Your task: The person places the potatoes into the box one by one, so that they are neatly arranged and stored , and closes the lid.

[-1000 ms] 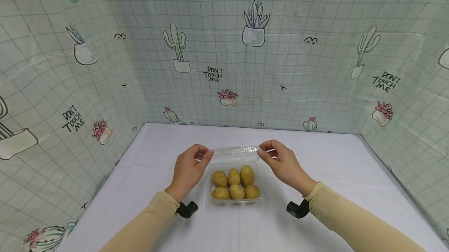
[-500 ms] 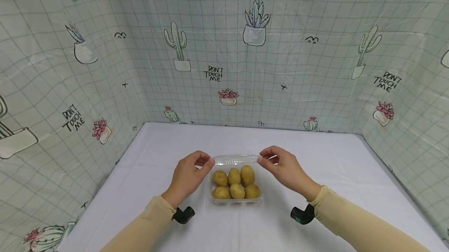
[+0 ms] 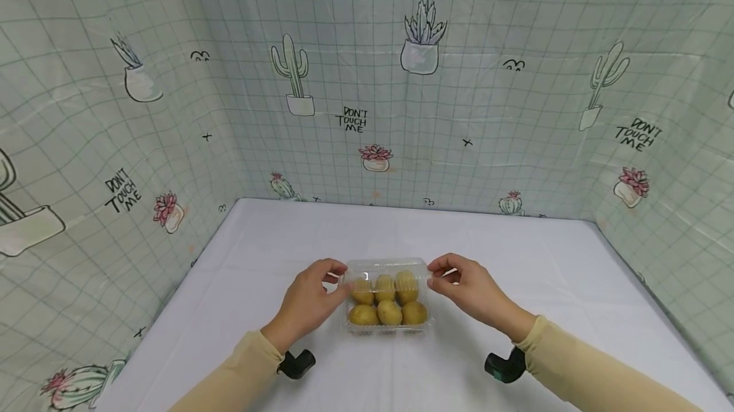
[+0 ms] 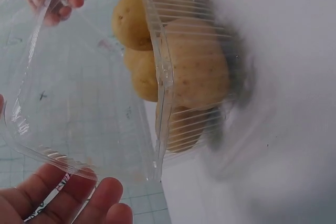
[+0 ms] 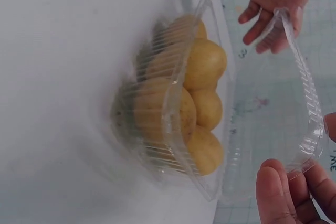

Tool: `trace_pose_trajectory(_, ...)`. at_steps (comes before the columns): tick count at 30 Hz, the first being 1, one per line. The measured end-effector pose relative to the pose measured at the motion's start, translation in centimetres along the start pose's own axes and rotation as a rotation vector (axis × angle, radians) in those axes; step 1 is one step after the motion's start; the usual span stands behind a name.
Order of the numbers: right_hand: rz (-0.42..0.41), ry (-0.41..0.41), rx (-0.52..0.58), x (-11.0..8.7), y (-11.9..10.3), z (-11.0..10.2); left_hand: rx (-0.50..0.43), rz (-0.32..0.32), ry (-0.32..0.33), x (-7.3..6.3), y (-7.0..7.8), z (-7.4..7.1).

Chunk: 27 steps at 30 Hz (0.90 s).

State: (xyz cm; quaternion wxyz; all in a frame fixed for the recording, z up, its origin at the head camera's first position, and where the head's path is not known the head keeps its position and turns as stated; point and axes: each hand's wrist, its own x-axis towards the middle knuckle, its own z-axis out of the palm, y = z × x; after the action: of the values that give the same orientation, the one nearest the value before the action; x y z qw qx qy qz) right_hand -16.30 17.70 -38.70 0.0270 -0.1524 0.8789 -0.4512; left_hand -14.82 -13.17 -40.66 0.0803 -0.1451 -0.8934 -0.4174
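A clear plastic clamshell box [image 3: 387, 328] stands on the table, holding several yellow potatoes [image 3: 390, 312]. Its hinged lid [image 3: 385, 266] is tilted forward over the back row and stands well apart from the front rim. At the lid's left corner, my left hand [image 3: 309, 297] pinches the edge between thumb and fingers. My right hand [image 3: 474, 291] pinches the right corner likewise. Both wrist views show the lid [image 4: 84, 87] raised at an angle above the potatoes [image 5: 206, 64], with the ribbed lower half resting on the cloth.
A white cloth covers the table [image 3: 275, 234]. Behind and at both sides hangs a grid-patterned curtain [image 3: 229, 81] printed with cacti. Dark wrist cameras [image 3: 297, 364] sit under each wrist, low over the table.
The lid has swung forward and down from its raised position at the back, now overlapping the potatoes. Both hands have come down and nearer with its corners.
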Motion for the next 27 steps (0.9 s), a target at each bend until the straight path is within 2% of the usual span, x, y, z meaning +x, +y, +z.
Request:
trace_pose_trajectory(11, -0.003, -0.046, 0.030, -1.0, 1.2, 0.8, 0.017, -0.012, -0.052, -0.8, -0.3, 0.4)
trace_pose_trajectory(18, -0.019, -0.050, 0.037, -1.3, 1.9, 1.3, 0.081, -0.010, -0.082, -1.1, -0.8, 0.5)
trace_pose_trajectory(27, -0.043, -0.062, 0.098, -1.7, 2.4, 1.7, 0.102, -0.077, -0.134, -1.8, -1.0, 0.8)
